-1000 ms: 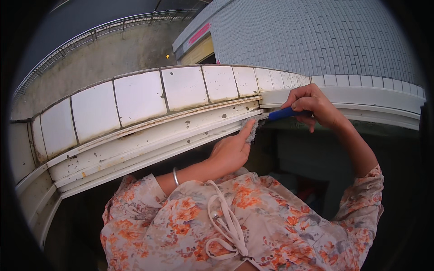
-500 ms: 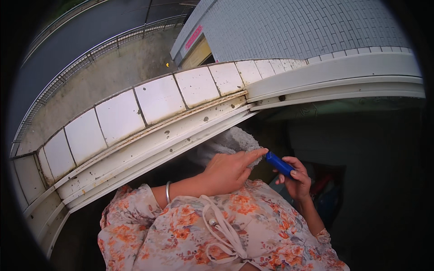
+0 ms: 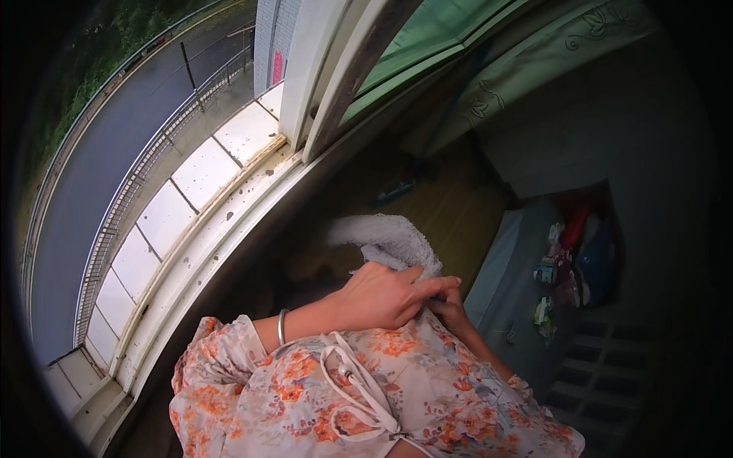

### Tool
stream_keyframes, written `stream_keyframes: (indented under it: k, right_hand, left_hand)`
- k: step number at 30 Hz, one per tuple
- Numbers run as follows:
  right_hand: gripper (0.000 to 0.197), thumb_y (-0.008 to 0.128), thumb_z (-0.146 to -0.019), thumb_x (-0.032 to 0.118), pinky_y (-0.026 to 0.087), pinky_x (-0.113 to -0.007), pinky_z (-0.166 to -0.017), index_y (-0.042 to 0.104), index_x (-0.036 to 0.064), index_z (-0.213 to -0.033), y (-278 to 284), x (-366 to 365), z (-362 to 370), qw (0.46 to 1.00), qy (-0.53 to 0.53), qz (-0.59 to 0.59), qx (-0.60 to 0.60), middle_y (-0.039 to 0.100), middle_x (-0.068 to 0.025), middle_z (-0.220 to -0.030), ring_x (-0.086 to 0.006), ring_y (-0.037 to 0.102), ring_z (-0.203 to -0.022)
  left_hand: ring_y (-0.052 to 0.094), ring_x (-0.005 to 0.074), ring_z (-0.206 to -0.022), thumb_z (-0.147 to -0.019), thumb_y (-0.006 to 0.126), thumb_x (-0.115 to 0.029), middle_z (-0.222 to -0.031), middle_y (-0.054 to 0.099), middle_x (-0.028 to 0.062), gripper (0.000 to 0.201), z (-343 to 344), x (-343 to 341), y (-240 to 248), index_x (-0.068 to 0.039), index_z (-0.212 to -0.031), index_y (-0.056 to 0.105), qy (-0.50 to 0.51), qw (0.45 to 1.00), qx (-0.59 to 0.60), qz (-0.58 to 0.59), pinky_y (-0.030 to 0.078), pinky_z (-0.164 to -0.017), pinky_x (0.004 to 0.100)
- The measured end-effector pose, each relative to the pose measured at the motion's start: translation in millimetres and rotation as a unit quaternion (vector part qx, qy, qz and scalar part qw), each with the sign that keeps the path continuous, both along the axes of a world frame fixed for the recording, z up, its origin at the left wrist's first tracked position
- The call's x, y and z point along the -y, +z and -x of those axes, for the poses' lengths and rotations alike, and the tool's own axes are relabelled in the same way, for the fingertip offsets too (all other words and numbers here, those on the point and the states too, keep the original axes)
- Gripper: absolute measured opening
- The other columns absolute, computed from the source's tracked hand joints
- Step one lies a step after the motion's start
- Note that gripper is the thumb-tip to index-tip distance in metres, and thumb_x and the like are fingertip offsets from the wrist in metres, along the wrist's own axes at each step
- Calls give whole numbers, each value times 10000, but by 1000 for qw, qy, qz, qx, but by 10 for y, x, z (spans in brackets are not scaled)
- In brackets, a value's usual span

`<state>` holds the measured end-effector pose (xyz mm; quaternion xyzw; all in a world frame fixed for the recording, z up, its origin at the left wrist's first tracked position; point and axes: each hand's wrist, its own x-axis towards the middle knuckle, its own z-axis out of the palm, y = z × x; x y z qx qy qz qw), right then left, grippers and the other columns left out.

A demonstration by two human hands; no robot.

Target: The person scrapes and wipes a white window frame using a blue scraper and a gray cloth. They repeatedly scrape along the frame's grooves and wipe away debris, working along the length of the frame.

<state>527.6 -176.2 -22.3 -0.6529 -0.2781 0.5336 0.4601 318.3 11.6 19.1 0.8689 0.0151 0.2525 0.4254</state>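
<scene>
A fluffy grey towel hangs from my left hand, whose fingers are closed on it. The left index finger points out to the right, over the fingers of my right hand. A silver bangle circles my left wrist. My right hand is curled close against the left, by the towel's lower end. What it holds is hidden behind the left fingers; the blue cylinder seen earlier does not show clearly now. Both hands are in front of my floral blouse.
On the left runs a stained white window sill with a tiled ledge outside. A window frame with green glass rises at the top. A mop head lies on the floor. To the right, colourful items rest on a pale surface.
The view has turned right, away from the outside wall and into the room. My right hand has come in against my left, and the blue cylinder has gone out of sight.
</scene>
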Motion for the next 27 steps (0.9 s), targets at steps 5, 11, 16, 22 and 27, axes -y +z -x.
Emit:
stream_keyframes:
  k: [5,11,16,22,27]
  right_hand:
    - [398,713,-836,50,518,-288,-859,616,0,-1219,-179,21,-256,986,-118,-86,79,681,-38,-1074,-149,650,-970]
    - [356,752,-853,45,488,-258,-801,640,-32,-1182,-556,7,-560,992,-36,-51,106,655,-19,-999,-95,589,-889]
    - [415,755,-861,44,499,-275,-847,629,-44,-1246,-522,-137,-646,980,-36,-95,174,679,-45,-1043,-115,601,-926]
    - [454,785,-866,69,488,-268,-872,624,-32,-1278,-452,-225,-591,960,-31,-160,228,666,-47,-1088,-118,598,-961]
    - [443,800,-864,61,526,-305,-844,639,-22,-1269,-225,-401,-406,932,-17,-210,295,697,-98,-1084,-157,638,-930]
  left_hand:
    - [654,335,-613,-873,614,-122,-841,666,109,658,-386,142,63,-230,-1507,473,26,999,-22,31,517,-537,442]
    - [706,362,-769,-871,582,-72,-1018,729,159,741,-686,232,-120,-190,-1574,376,76,979,-169,80,564,-647,446]
    - [699,356,-726,-837,620,-106,-990,734,153,811,-611,252,53,-205,-1595,350,92,977,-182,54,564,-629,435]
    - [690,377,-704,-825,651,-150,-1003,737,174,917,-312,211,59,-217,-1643,243,124,967,-209,81,560,-643,440]
    - [705,401,-794,-847,697,-150,-1012,734,207,991,35,155,49,-202,-1668,144,234,939,-146,205,561,-770,389]
